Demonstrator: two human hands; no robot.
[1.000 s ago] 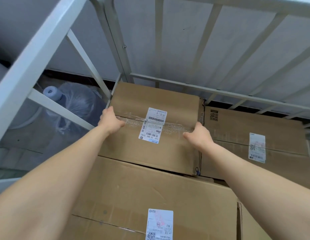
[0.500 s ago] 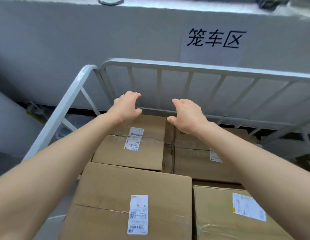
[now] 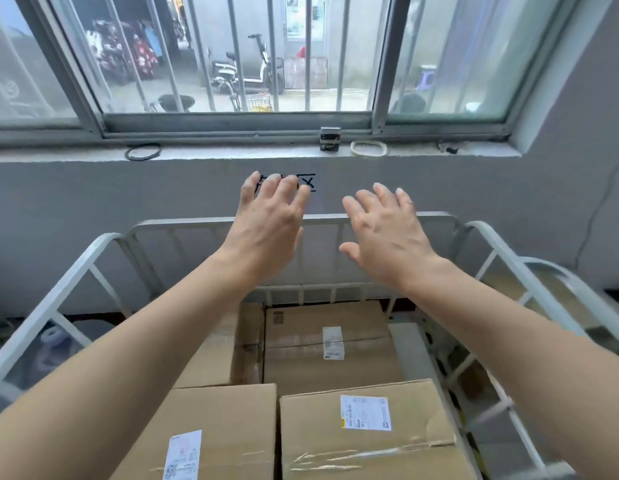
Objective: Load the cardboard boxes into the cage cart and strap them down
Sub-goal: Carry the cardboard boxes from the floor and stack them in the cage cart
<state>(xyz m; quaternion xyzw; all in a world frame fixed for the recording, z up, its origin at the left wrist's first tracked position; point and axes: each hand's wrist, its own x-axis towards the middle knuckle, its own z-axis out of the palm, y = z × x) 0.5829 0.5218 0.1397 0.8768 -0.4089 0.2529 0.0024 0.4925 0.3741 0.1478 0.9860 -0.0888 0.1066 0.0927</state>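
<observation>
Several brown cardboard boxes with white labels lie in the white metal cage cart [image 3: 370, 218]. The far right box [image 3: 328, 341] sits by the back rail, and a far left box [image 3: 214, 362] is partly hidden by my left arm. The near left box [image 3: 211, 431] and near right box [image 3: 366, 431] fill the front. My left hand [image 3: 266, 230] and my right hand [image 3: 384, 230] are raised above the cart's back rail, fingers spread, holding nothing. No strap shows inside the cart.
A grey wall with a barred window stands behind the cart. On the sill lie a black loop [image 3: 142, 152], a small buckle-like object [image 3: 330, 138] and a pale loop [image 3: 368, 148]. A water jug [image 3: 55, 344] stands left of the cart, outside its side rail.
Both hands let go of the far left box and rose above the back rail with fingers spread. My view lifted from the boxes to the wall and window.
</observation>
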